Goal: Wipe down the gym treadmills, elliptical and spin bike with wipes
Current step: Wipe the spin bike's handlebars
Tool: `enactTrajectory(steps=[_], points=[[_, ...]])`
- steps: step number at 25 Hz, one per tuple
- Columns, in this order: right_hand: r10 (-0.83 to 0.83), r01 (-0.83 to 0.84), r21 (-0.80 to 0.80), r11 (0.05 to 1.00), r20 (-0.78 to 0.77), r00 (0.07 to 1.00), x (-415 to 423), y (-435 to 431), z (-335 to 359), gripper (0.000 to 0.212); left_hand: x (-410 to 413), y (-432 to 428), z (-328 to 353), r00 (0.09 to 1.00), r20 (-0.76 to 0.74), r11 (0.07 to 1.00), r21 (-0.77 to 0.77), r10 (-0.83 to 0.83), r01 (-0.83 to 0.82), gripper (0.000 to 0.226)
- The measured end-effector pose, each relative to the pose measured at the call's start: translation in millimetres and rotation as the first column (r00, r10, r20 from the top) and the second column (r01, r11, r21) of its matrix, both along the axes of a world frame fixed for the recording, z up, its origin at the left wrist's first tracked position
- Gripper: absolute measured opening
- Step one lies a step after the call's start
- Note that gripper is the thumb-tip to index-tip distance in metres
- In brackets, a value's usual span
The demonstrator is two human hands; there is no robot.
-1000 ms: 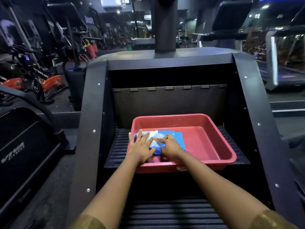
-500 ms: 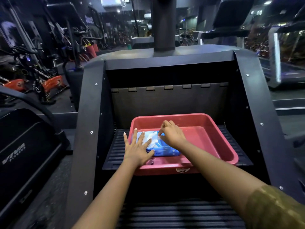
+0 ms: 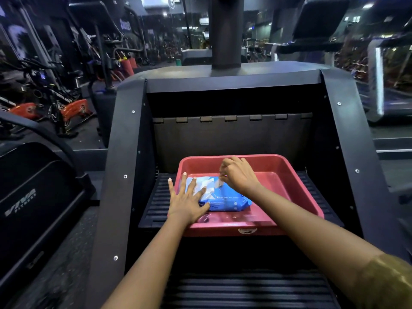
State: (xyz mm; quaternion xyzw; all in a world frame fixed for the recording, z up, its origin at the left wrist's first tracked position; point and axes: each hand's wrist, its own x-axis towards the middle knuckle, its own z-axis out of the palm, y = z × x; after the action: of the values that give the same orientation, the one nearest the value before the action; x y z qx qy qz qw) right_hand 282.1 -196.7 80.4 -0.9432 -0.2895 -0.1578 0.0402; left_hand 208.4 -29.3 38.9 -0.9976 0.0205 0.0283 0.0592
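red, glossy plastic tray [image 3: 296,188] sat on a ribbed black step [image 3: 156,204], holding one soft blue wipes pack [image 3: 227,200]. we pressed our left hand [image 3: 187,202] flat, fingers spread, on its left end; our right hand [image 3: 239,175] pinched the pack's white flap [image 3: 211,186]. two orange spin bikes [image 3: 73,108] stood far left.

The tray [image 3: 289,175] is red; the wipes pack [image 3: 225,197] in it blue with white patches; the ribbed step [image 3: 156,204] beneath — black; one sleeve [image 3: 388,284] olive-gold.
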Motion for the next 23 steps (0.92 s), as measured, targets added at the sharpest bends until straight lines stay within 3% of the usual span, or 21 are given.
enactTrajectory(steps=[3,5,11,13,15,16,18,23], points=[[-0.025,0.027,0.258,0.966,-0.011,1.0,-2.4,-16.6,1.1,0.016,0.1,-0.6,-0.3,1.0,-0.003,1.0,0.027,-0.002,0.002,0.063],[-0.035,0.075,0.417,0.906,-0.101,0.994,-3.1,-22.9,-1.8,0.013,0.5,-0.7,-0.1,1.0,-0.007,0.999,0.036,0.0,0.001,0.064],[-0.075,0.272,0.712,0.647,-0.295,0.953,-23.8,-30.1,12.2,0.01,0.8,-0.2,-1.4,1.0,-0.007,0.999,0.048,0.002,-0.001,0.068],[0.005,0.326,0.817,0.475,-0.373,0.928,-41.9,-33.8,18.4,0.013,1.3,-0.6,0.2,1.0,0.003,1.0,0.026,-0.002,0.002,0.073],[0.202,0.416,0.878,0.237,-0.463,0.863,-64.4,-36.0,19.9,0.017,0.4,-0.2,2.7,0.999,0.038,0.999,-0.041,-0.014,0.016,0.068],[0.27,0.46,0.873,0.161,-0.487,0.83,-75.7,-36.8,19.7,0.018,-0.7,0.2,3.9,0.998,0.053,0.997,-0.08,-0.018,0.022,0.065],[0.294,0.516,0.849,0.117,-0.526,0.798,-96.0,-38.9,18.1,0.019,-6.6,1.5,7.7,0.997,0.071,0.988,-0.149,-0.028,0.039,0.061],[0.237,0.526,0.833,0.173,-0.554,0.798,-161.7,-41.8,14.6,0.015,-58.3,2.1,7.9,0.973,0.229,0.881,-0.457,-0.019,0.125,0.051]])
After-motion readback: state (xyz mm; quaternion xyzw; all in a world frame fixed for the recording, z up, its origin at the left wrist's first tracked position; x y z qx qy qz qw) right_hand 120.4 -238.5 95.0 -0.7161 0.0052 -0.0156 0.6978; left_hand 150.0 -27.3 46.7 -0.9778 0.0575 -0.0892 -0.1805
